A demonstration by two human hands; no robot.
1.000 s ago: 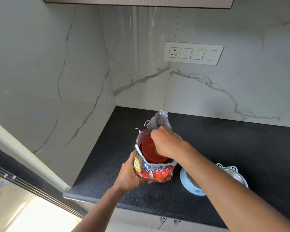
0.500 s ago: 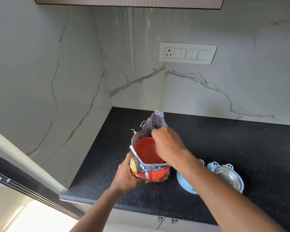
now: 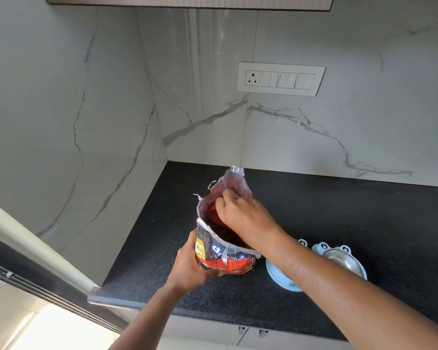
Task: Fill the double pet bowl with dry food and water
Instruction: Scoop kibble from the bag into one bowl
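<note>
Red-and-black food bag (image 3: 224, 258), pale blue pet bowl (image 3: 283, 280), speckled black counter (image 3: 314, 210)

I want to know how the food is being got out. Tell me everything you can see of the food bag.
The food bag stands upright on the black counter, left of the pet bowl. It looks like foil-lined plastic, red and dark outside, silvery inside, printed NUTRITION. Its torn top gapes open. The left hand grips its lower side; the right hand reaches into the mouth, holding a red cup over dark kibble.
</note>
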